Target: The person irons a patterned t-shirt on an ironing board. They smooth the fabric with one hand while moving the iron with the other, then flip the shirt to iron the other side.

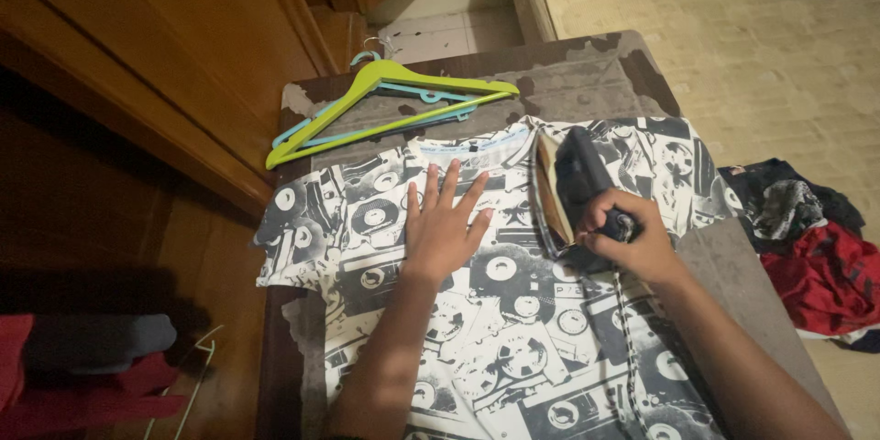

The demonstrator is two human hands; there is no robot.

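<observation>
Two hands work over a printed T-shirt (495,330) — white with a grey pattern of cassettes and reels — that lies spread across a worn, grey-topped ironing table (596,82). The left hand (442,229) lies flat on the cloth near the collar, palm down, fingers spread apart and holding nothing. The right hand (632,238) is closed around the handle of a dark clothes iron (576,188), which is tipped up on its side upon the shirt's right shoulder area so that its pale soleplate faces the left hand. At the far end of the table, just beyond the collar, lie two plastic hangers — a lime green hanger (385,101) on top of a light blue hanger (431,96). On the floor to the right sits a heap of dark and red clothes (816,247)
</observation>
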